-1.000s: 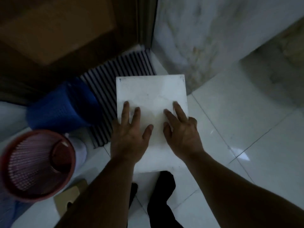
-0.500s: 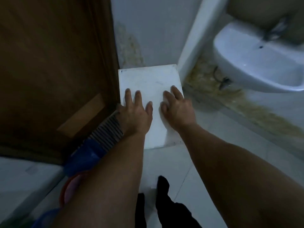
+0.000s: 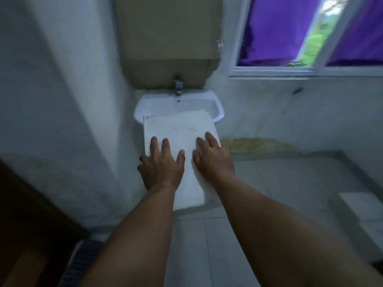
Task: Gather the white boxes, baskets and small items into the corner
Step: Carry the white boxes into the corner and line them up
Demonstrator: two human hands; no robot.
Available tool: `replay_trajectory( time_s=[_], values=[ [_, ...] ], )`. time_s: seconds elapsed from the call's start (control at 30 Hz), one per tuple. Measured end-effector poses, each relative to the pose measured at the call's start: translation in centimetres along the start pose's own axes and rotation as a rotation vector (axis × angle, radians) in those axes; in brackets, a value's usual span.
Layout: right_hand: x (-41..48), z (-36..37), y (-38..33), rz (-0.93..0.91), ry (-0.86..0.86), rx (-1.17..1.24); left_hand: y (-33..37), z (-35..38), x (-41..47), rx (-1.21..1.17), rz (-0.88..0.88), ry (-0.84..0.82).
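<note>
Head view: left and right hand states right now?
Left hand: open, fingers flat on top of the white box.
Right hand: open, fingers spread flat on the same box.

- White box [image 3: 182,129]: smooth, matt, faintly scuffed.
- Sink [image 3: 178,104]: glossy white ceramic.
- Tap [image 3: 178,85]: metal.
- Curtain [image 3: 275,27]: purple cloth.
- Floor [image 3: 279,183]: smooth pale tiles.
- Door [image 3: 27,224]: dark wood.
</note>
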State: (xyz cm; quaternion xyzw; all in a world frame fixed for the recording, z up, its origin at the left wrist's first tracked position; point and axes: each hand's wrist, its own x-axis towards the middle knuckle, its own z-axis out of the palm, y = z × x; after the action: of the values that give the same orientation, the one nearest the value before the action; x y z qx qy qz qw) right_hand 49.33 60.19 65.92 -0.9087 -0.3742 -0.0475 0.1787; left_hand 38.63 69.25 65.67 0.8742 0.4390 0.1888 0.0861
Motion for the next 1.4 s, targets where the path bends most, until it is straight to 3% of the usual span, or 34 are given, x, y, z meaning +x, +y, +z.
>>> replay_trajectory(
  time_s=[0.3, 0.5, 0.73, 1.17, 1.4],
  values=[
    [-2.0, -8.5, 26.6, 0.464, 0.148, -0.104, 27.9, 9.6, -1.6, -0.087, 0.439, -0.144],
    [-4.7, -12.9, 42.1, 0.681, 0.132, -0.186, 43.7, 14.9, -5.5, -0.169, 0.622, -0.292],
    [-2.4, -11.4, 53.8, 0.801, 0.064, -0.168, 53.7, 22.4, -3.8, -0.138, 0.728, -0.425],
    [13.7, -8.4, 69.4, 1.067, 0.036, 0.000, 70.3, 36.4, 12.6, -0.042, 1.089, -0.666],
    [16.8, -7.4, 80.2, 1.170, 0.009, 0.047, 81.7, 45.1, 14.5, 0.026, 1.219, -0.750]
  ],
)
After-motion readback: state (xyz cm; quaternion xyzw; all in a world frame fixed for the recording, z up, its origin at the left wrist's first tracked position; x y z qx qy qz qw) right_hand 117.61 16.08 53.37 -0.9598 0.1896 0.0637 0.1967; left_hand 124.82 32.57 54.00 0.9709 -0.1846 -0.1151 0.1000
